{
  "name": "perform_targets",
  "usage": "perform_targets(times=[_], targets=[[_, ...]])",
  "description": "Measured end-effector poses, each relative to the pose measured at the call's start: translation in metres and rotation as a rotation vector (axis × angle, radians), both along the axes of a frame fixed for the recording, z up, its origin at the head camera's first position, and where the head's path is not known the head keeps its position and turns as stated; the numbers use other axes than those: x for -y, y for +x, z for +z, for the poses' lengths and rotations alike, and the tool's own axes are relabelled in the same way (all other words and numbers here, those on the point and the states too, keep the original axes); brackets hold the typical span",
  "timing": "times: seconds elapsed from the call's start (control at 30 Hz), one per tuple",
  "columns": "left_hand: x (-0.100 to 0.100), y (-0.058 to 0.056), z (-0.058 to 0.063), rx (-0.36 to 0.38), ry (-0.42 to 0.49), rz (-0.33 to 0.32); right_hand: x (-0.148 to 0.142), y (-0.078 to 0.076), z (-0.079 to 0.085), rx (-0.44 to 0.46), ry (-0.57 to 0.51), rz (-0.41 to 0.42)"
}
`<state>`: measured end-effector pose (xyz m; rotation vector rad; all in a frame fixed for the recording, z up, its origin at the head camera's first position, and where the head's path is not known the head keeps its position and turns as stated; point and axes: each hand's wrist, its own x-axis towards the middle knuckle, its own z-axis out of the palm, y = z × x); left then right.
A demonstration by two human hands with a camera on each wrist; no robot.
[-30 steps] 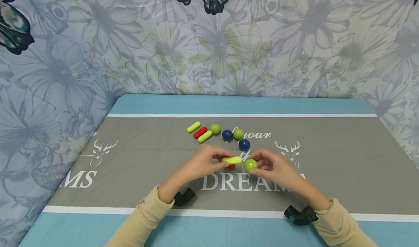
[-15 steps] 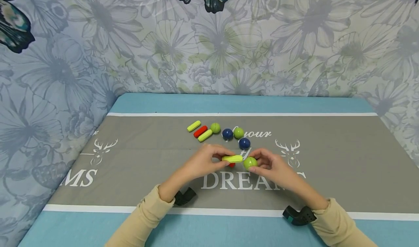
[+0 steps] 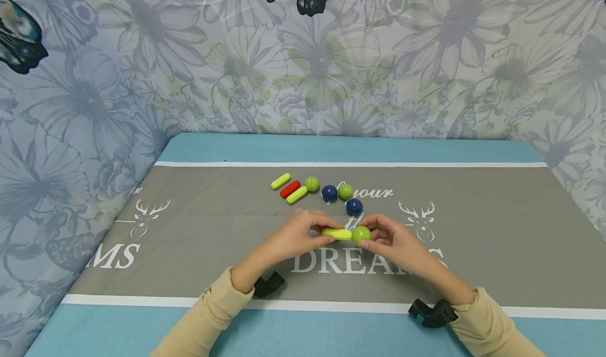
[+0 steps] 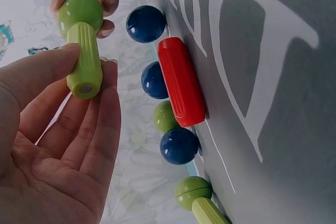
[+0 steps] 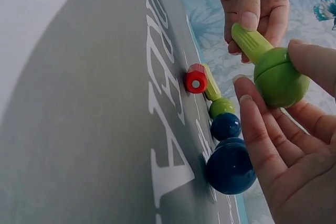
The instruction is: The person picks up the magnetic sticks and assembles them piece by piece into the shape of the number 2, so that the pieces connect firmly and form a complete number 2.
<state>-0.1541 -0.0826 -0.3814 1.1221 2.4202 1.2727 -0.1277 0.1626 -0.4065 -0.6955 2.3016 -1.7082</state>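
My left hand point(image 3: 298, 233) pinches a ribbed yellow-green magnetic rod point(image 3: 337, 234) between thumb and fingers. The right hand point(image 3: 393, 238) holds a green ball point(image 3: 361, 235) by its sides. Rod and ball meet end to end, raised off the cloth, as the left wrist view shows. A round metallic spot marks the rod's free end point(image 4: 85, 88). Below them on the cloth lies a red rod point(image 4: 181, 81), hidden in the head view but also seen in the right wrist view.
Beyond the hands lie two yellow-green rods point(image 3: 281, 181), a red rod point(image 3: 290, 189), green balls point(image 3: 345, 191) and blue balls point(image 3: 354, 206). One yellow-green rod touches a green ball. A grey printed cloth point(image 3: 497, 231) covers the blue table point(image 3: 350, 149); a floral curtain hangs behind.
The green ball and the yellow-green rod, apart one second ago, now touch. The rod has come down slightly and covers the red rod below it in the head view.
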Motion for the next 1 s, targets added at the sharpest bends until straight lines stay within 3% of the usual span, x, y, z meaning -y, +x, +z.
perform_targets(times=[0.2, 0.43, 1.0], targets=[[-0.003, 0.003, 0.0, -0.013, -0.016, -0.001, 0.004, 0.004, 0.001, -0.058, 0.046, 0.001], [-0.008, 0.007, 0.001, -0.002, -0.023, -0.027, 0.009, 0.006, 0.0, -0.216, 0.2, -0.046], [0.001, 0.001, 0.003, 0.082, 0.015, -0.056, 0.011, 0.008, -0.002, -0.257, 0.234, -0.086]])
